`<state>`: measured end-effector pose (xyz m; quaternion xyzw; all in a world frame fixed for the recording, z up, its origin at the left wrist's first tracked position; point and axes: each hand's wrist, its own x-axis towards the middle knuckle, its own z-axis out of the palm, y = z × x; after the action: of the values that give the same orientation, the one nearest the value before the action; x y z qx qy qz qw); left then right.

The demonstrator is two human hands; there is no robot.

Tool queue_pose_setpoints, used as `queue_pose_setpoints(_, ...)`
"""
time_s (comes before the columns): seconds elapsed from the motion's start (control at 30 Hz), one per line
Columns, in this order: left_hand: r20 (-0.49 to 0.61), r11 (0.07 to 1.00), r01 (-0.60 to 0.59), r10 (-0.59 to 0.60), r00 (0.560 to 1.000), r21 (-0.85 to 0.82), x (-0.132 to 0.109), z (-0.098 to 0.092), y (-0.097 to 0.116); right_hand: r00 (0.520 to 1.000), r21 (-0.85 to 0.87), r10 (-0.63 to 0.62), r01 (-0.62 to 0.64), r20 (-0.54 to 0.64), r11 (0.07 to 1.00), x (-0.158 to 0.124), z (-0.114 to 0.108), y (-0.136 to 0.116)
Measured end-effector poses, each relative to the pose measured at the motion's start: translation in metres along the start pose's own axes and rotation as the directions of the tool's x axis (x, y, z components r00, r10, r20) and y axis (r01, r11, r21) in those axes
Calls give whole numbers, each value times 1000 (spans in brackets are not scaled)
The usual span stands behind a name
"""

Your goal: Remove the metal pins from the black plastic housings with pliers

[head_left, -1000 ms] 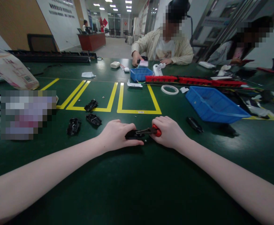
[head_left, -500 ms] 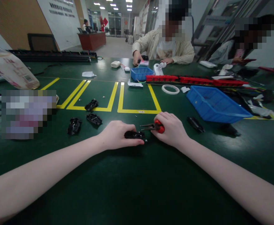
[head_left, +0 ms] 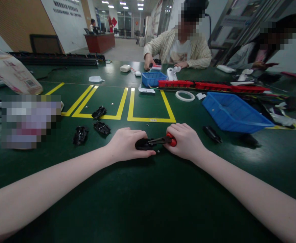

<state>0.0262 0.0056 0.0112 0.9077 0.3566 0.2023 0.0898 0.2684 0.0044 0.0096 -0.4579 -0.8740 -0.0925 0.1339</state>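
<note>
Pinching a black part (head_left: 142,145) between thumb and fingers, my left hand (head_left: 127,143) is closed around its 9 o'clock end, over the green table (head_left: 148,202). My right hand (head_left: 185,141) is wrapped round the red-handled pliers (head_left: 166,140), whose tips reach the part's 3 o'clock end; I cannot tell whether they grip anything there. Taking that part as the clock's centre, a tiny light bit (head_left: 158,151) lies near it at 4 o'clock. One black piece (head_left: 80,135) sits at 9, two more black pieces (head_left: 102,128) at 10, and a blue tray (head_left: 236,118) at 2.
</note>
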Motion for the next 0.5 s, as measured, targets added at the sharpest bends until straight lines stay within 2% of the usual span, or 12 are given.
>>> queue_pose_setpoints(0.27, 34, 999, 21, -19, 999, -48, 1, -1, -2, 999, 62, 22, -25, 42, 998, 0, -2, 0)
queue_pose_setpoints(0.43, 216, 964, 68, -11, 976, -257, 4, -5, -5, 999, 74, 18, -21, 47, 997, 0, -3, -1)
queue_pose_setpoints(0.5, 249, 949, 91, -13, 968, -303, 6, -7, -5, 999, 79, 20, -24, 48, 997, 0, -4, -1)
